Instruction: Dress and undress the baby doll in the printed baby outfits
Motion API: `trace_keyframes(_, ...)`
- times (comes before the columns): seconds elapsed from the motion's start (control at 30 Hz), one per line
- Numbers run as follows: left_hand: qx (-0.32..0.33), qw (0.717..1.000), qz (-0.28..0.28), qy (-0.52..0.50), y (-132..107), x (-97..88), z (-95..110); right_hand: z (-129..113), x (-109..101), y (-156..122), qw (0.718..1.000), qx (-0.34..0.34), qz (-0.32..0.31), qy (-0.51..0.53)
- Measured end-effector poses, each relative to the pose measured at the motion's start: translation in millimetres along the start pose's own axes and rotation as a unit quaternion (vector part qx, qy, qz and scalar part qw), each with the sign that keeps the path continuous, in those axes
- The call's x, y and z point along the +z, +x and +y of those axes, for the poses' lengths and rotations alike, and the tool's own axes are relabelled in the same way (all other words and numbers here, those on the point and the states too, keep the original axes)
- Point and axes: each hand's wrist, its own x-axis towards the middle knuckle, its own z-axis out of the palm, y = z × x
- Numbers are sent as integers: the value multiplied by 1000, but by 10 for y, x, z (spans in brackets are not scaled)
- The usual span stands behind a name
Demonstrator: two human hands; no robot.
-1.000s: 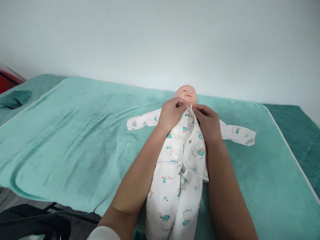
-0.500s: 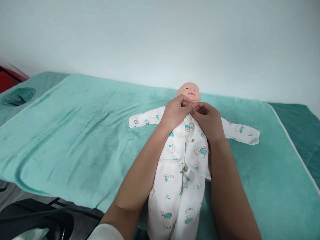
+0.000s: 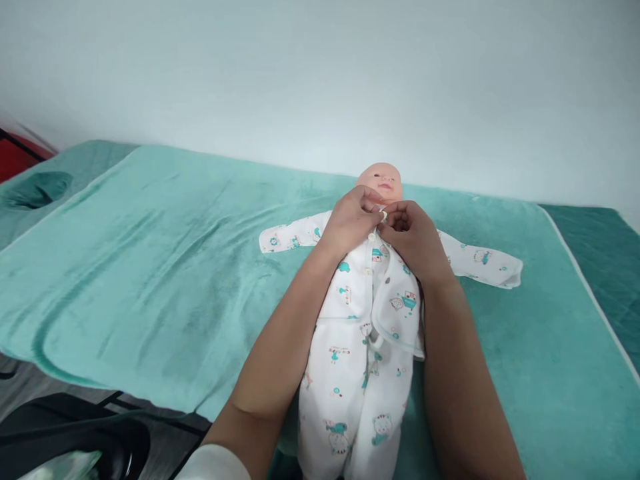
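Observation:
A baby doll [image 3: 381, 179] lies on its back, dressed in a white printed jacket [image 3: 345, 287] and matching trousers [image 3: 333, 407]. Both sleeves stretch out sideways. At the doll's neck, my left hand [image 3: 354, 217] pinches one side of the jacket's collar. My right hand [image 3: 413, 233] is closed on the other side of the collar, fingertips close to those of the left. A small pale button shows just below the fingers. Further down, the jacket front hangs apart, its right flap folded outward. My hands hide part of the neck and shoulders.
A green plush cover [image 3: 150, 267] with wrinkles spreads over the bed, which has a hole [image 3: 37, 190] at its far left end. A white wall [image 3: 320, 80] rises behind. At the lower left stands a black object [image 3: 75, 433] on the floor.
My fingertips have parted slightly at the collar, and a bit of white cloth now shows between them. The doll and its clothes lie nearly the same.

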Motion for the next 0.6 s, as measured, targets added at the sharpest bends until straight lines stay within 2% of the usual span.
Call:
trace_keyframes(0.43,-65,991,-25,-113,-56,-43,75,8,6,-16,1000,-16,-18,-7)
trace_keyframes(0.6,-69,990,-42,-117,-74,-88,102,25,-4,-18,999,-27,-29,-20)
